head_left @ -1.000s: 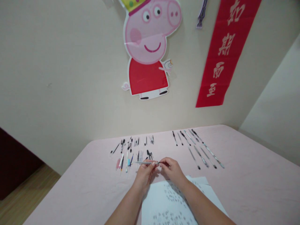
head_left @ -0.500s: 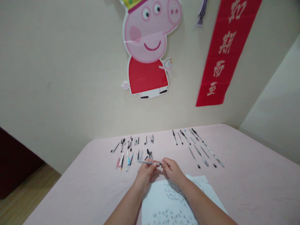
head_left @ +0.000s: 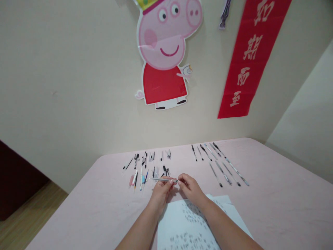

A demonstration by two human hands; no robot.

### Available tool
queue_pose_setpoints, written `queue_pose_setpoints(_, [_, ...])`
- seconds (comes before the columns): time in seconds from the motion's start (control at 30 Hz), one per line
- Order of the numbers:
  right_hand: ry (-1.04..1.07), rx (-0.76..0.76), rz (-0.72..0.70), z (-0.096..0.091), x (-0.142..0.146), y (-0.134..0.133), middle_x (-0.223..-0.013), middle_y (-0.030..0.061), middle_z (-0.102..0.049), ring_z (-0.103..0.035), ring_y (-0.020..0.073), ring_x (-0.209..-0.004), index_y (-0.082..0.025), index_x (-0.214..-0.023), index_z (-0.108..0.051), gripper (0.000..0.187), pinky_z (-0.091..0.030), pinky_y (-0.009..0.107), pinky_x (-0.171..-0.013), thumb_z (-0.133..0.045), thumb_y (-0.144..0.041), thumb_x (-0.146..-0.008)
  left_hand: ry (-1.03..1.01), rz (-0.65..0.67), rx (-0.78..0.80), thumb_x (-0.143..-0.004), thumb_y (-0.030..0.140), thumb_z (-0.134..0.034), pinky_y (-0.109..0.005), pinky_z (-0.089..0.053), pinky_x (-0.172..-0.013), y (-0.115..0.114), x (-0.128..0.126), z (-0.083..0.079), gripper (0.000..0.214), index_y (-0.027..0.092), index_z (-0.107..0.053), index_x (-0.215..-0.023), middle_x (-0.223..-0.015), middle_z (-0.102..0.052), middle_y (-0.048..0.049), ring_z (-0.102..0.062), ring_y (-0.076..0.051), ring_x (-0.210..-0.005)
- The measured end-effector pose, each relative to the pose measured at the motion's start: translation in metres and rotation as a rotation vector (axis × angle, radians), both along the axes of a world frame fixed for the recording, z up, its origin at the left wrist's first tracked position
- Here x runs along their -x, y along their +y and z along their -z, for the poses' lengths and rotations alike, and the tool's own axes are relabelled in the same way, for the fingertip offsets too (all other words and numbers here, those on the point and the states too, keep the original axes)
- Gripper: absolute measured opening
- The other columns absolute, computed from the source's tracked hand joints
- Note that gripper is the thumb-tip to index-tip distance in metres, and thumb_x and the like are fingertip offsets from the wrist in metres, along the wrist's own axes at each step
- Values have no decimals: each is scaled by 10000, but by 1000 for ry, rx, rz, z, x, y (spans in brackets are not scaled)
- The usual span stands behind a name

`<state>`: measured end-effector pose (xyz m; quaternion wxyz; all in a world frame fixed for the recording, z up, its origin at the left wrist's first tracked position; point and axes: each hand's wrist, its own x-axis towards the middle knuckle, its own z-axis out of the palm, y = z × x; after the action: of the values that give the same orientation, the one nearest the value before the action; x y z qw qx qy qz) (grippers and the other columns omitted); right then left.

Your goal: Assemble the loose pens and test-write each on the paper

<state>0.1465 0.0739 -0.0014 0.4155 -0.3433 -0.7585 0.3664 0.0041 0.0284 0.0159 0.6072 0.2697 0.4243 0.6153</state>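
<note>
A slim, pale grey pen (head_left: 159,179) lies crosswise between my two hands, its thin end pointing left. My left hand (head_left: 161,191) is closed round the pen's barrel, thumb on top. At the pen's dark right end, the fingertips of my right hand (head_left: 189,187) are pinched together. Both hands are just above the table, at the far edge of the handwritten paper sheets (head_left: 186,239). Left of my left hand lie pen parts, among them a white pen barrel (head_left: 141,178) and a blue refill (head_left: 146,176).
Caps, refills and barrels lie in small groups at the back left, including a black refill (head_left: 129,164). Several whole pens, one of them a long patterned pen (head_left: 236,172), lie slanted on the right of the pink-covered table (head_left: 275,194). A wall (head_left: 104,104) stands behind.
My right fingertips have shifted slightly at the pen's right end, and the fingers are bent a little more. The pen stays in my left hand; the loose parts have not moved.
</note>
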Motion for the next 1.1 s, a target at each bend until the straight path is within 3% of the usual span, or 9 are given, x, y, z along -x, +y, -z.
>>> queue_pose_setpoints(0.27, [-74,10,9,5,0,3,-599,-12,-469,-453,135,-586,-192,-606,-456,384,-362,255,-572,-368,-373,-933,19,1,-8,-568,281,-827,-199,-461,-647,0,0,0,286,127,-658,-742,-702,-678,-31,-621,-109,-664])
queue_pose_setpoints(0.43, [17,54,-18,2,0,0,-681,-13,-532,-490,139,-633,-196,-806,-523,179,-383,242,-588,-455,-335,-896,-4,3,1,-580,294,-820,-195,-461,-574,0,0,-1,293,139,-643,-755,-688,-677,-16,-617,-101,-592])
queue_pose_setpoints(0.57, [0,27,-12,0,0,-1,-687,-15,-519,-479,134,-620,-192,-797,-521,125,-378,241,-584,-482,-291,-863,-18,15,7,-580,299,-822,-198,-469,-557,0,0,-1,307,144,-634,-767,-693,-677,-16,-618,-104,-583])
queue_pose_setpoints(0.7, [-60,-9,1,1,0,1,-639,-10,-499,-474,137,-616,-188,-682,-500,273,-370,244,-588,-420,-328,-902,-8,-4,-4,-584,269,-824,-188,-480,-643,0,1,1,283,131,-641,-751,-710,-680,-27,-620,-96,-655])
queue_pose_setpoints(0.9, [-105,29,2,1,0,0,-580,-15,-486,-456,127,-561,-189,-605,-467,406,-365,245,-568,-344,-380,-942,-29,11,-4,-581,282,-827,-193,-477,-642,0,0,1,295,130,-643,-755,-716,-687,-33,-622,-101,-655])
queue_pose_setpoints(1.1, [-11,32,0,-1,0,-2,-685,-14,-540,-500,131,-620,-188,-802,-532,112,-388,236,-584,-506,-282,-858,-45,17,5,-583,284,-823,-192,-471,-603,-2,-1,-6,302,139,-624,-759,-703,-687,-20,-612,-91,-596])
